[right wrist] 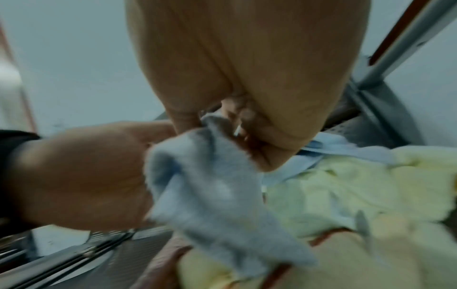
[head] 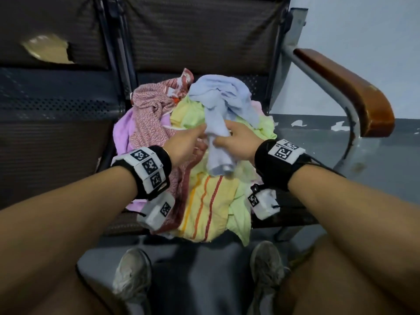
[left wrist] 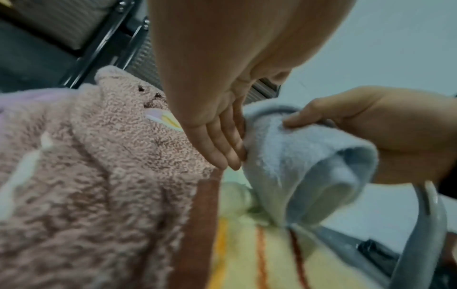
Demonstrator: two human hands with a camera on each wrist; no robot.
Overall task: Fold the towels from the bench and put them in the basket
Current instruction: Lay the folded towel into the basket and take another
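My right hand (head: 236, 142) grips the light blue towel (head: 219, 123) at frame centre over the pile on the bench (head: 56, 123); left hand (head: 186, 144) fingers straight against it, seemingly not gripping

**Both hands meet at the centre**

Forearms reach in from 7 and 5 o'clock, each wrist banded. The right hand (head: 236, 142) has fingers and thumb curled in a grip; the left hand (head: 184, 144) has straight fingers touching alongside.
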